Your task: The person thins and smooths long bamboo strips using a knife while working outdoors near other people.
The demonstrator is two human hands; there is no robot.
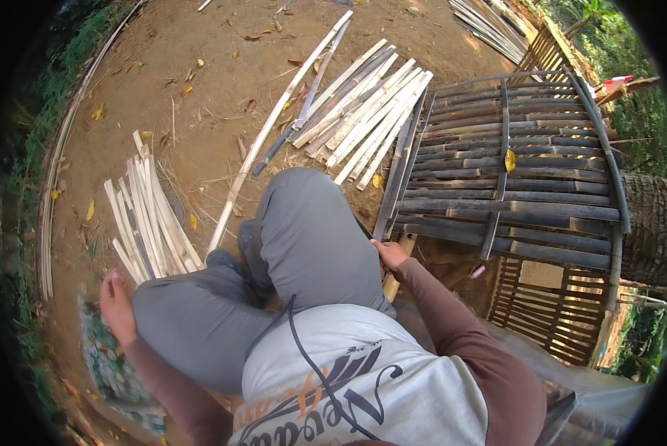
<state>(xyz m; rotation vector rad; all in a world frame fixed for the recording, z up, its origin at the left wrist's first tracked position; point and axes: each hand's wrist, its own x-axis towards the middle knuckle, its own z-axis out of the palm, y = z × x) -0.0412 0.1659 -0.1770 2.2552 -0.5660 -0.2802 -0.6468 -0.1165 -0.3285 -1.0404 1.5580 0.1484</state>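
bamboo stick (394, 276) gripped by right hand (390, 253) — left hand (116, 305) flat, open on ground.

So the woven bamboo panel (512, 171) is a grid of dark grey-brown slats running crosswise, tied to a few upright strips and edged with a curved frame, lying propped at a slant over the dirt. The right hand (390, 253) sits at its near lower corner, fingers curled on a pale bamboo piece (397, 264) poking out just under the panel's edge.
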